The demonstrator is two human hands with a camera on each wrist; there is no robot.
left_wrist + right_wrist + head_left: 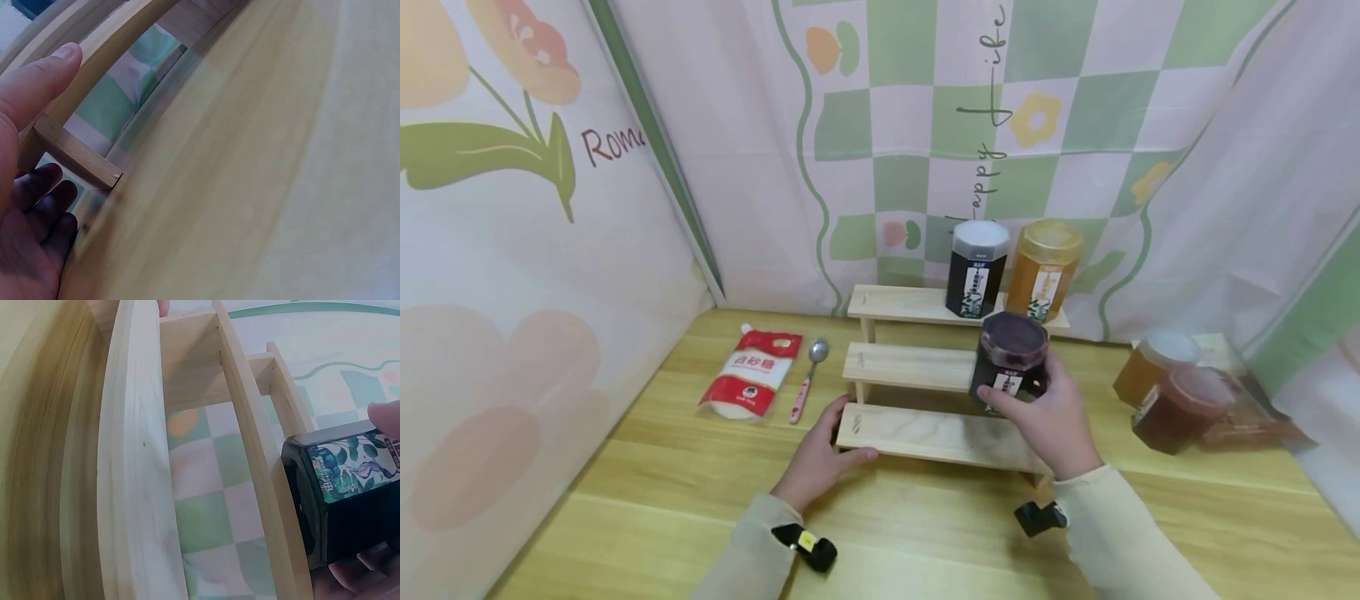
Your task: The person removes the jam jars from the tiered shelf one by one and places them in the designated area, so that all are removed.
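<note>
A three-step wooden rack point(917, 429) stands on the table in the head view. My left hand point(820, 458) holds the left end of its lowest step. In the left wrist view the thumb point(37, 81) lies along the step's edge and the fingers reach round below. My right hand point(1060, 412) grips a dark jar with a purple lid point(1013, 342), upright at the right part of the middle step. Up close in the right wrist view, the jar's base point(306, 506) is right at the step's edge. The back step carries a dark jar with a white lid point(976, 271) and an amber jar point(1045, 271).
At the left lie a red and white sugar bag point(751, 373) and a spoon with a pink handle point(802, 396). An amber jar with a white lid point(1142, 375) and a reddish jar point(1176, 412) stand at the right, beside clear wrapping point(1262, 421). A curtain point(902, 125) hangs behind.
</note>
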